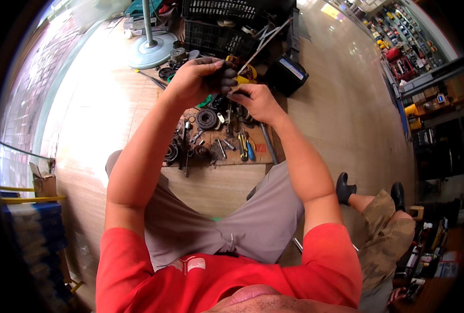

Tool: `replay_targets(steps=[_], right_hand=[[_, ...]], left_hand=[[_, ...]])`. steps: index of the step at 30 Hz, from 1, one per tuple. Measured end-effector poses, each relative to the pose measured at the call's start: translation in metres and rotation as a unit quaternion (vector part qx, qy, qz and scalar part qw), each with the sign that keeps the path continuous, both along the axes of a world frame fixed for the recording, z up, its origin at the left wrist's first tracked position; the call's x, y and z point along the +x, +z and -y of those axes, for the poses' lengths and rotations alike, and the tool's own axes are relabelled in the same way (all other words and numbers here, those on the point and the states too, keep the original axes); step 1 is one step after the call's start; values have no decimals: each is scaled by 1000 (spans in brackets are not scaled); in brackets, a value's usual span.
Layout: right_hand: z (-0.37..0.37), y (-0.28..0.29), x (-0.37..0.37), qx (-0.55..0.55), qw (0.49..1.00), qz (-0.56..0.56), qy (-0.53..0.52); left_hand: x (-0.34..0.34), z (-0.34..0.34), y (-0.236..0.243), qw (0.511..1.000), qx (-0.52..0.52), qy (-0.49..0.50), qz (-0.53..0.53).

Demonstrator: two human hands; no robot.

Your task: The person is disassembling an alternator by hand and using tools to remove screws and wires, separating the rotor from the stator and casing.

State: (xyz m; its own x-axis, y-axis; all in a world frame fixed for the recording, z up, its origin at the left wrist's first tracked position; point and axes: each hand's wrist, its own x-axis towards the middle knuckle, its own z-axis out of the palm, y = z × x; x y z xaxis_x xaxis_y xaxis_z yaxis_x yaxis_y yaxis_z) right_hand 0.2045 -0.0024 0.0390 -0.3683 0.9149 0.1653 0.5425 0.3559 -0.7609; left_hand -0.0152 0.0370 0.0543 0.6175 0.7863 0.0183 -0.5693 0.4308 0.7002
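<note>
My left hand [200, 82], its fingers dark with grime, is raised over a mat [258, 156] of loose parts with fingers curled; what it holds is hidden. Just right of it, my right hand [253, 101] pinches something I cannot make out, close to the left fingertips. Below them lie a dark ring-shaped part [206, 119], a green piece [205, 101], yellow-handled pliers [242, 146], a blue-handled tool [250, 150] and several metal sockets. A yellow object [246, 72] sits behind my hands.
Black crates [213, 36] and a grey stand base [152, 52] are at the back. A black box [285, 75] stands right of them. Another person's legs [378, 214] are at my right. Stocked shelves [393, 47] line the right, stacked blue boxes [33, 229] the left.
</note>
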Motion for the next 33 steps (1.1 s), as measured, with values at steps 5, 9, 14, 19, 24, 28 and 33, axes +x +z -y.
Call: replay_targets(steps=[5, 9, 14, 19, 24, 28, 33], right_hand=[[-7, 5, 19, 112, 990, 82, 15], [-4, 11, 21, 212, 969, 128, 8], [-5, 7, 20, 266, 955, 124, -49], [0, 11, 12, 273, 955, 99, -65], [7, 10, 0, 215, 972, 44, -83], [14, 5, -14, 207, 975, 3, -81], [15, -4, -22, 188, 979, -9, -85]], left_hand=[[4, 14, 8, 986, 36, -71, -149], [10, 17, 1, 953, 74, -65, -286], [22, 18, -11, 916, 121, -56, -378], [29, 16, -18, 887, 170, 6, -430], [32, 4, -36, 928, 104, 108, -341], [37, 6, -31, 981, -30, 151, -119], [37, 5, -24, 980, -47, 188, -35]])
